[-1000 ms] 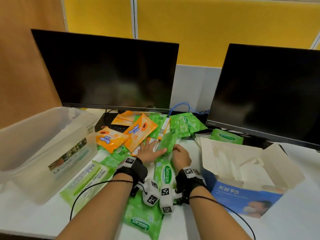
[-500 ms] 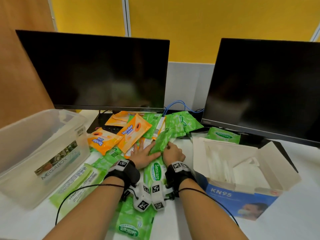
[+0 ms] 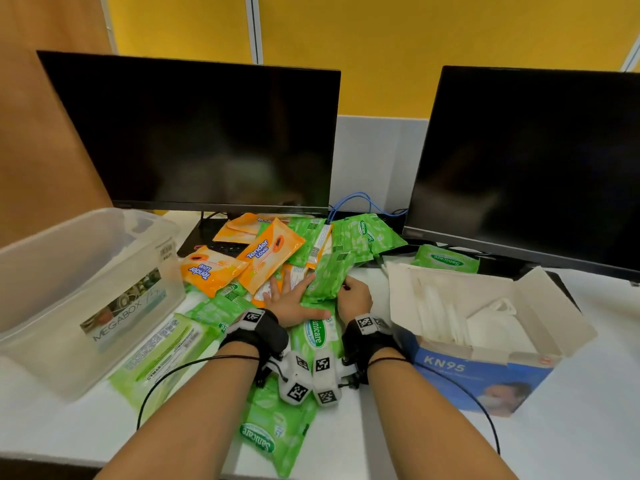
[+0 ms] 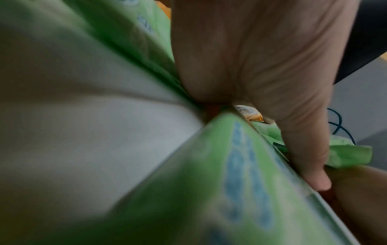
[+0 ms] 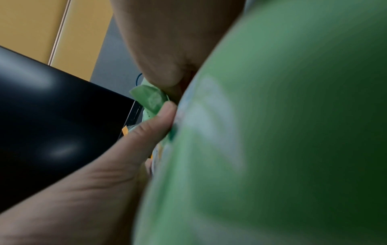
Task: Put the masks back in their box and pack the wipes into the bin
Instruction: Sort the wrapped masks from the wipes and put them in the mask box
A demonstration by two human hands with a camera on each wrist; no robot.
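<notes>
Little has shifted in the last second beyond the head camera's framing; both hands stay low in the heap of wipes between the bin and the box. Left hand [image 3: 289, 299] lies flat with fingers spread, pressing on the packs and gripping nothing; right hand [image 3: 355, 296] is curled at the near edge of a green wipes pack [image 3: 329, 275], thumb and fingers seemingly pinching it, which the right wrist view supports.

Orange wipes packs [image 3: 266, 254] and more green ones cover the desk under the two monitors [image 3: 207, 133]; the clear bin [image 3: 86, 282] stands at the left, with no wipes visible inside; the mask box [image 3: 485, 368] sits open at the right with white masks [image 3: 485, 323] already in it.

Judged from this, the step in hand is gathering wipes for the bin; it goes best if the flat left hand steadies the slippery neighbours while the right draws its pack free, or if both hands scoop several at once; the foil looks slick, so a firm pinch on the seam seems wise, and the lift should clear the bin's wall.
</notes>
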